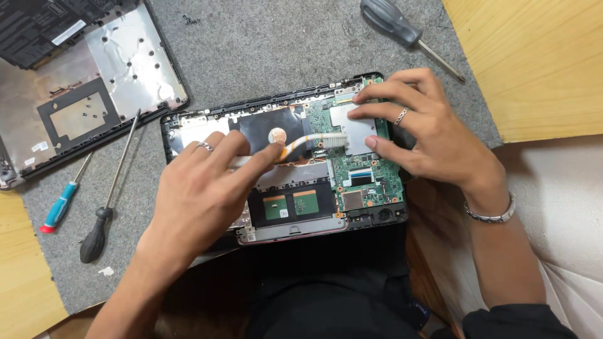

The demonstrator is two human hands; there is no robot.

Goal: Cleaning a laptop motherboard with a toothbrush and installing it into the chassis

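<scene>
left hand [201, 188]: fingers pinched around white-bristled orange-handled brush [314, 141]
right hand [427, 129]: fingers spread flat, steadying opened black laptop base [282, 160] on grey felt mat [264, 50]
step: brushing green circuit board [367, 172]
next: light strokes, likely

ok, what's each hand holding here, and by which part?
Left hand grips a small brush by its handle end, bristles on the green circuit board. Right hand holds nothing; its fingers press on the opened laptop.
</scene>
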